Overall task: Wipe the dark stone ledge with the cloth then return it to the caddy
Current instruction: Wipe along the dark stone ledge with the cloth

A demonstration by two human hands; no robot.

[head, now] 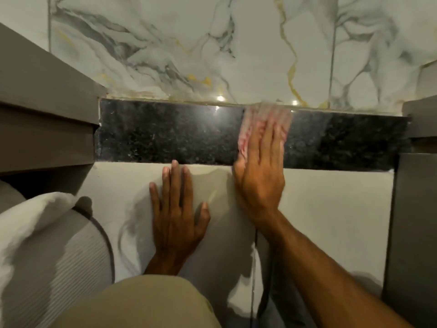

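The cloth is pink and white, and it looks blurry. It lies flat on the ledge, right of the middle, and its far edge reaches the wall. The right hand lies flat on top of the cloth with its fingers spread out and pointing away. The hand is open and pressing down — it is not gripping the cloth. The heel of the hand hangs over the near edge of the ledge.

The ledge is a dark, shiny strip of stone with tiny pale specks. It runs from left to right, and small bright spots of light shine on it near the cloth.

The left hand is open too, fingers wide. It lies flat on the pale panel just below the ledge, to the left of the right hand. Its fingertips almost reach the near edge of the ledge. It holds nothing.

The far wall is white marble with grey and gold lines. Grey cabinets stand at both ends of the ledge — one on the left and one on the right. At the near left there is a white towel lying over something grey and ribbed. I cannot tell what that ribbed thing is.
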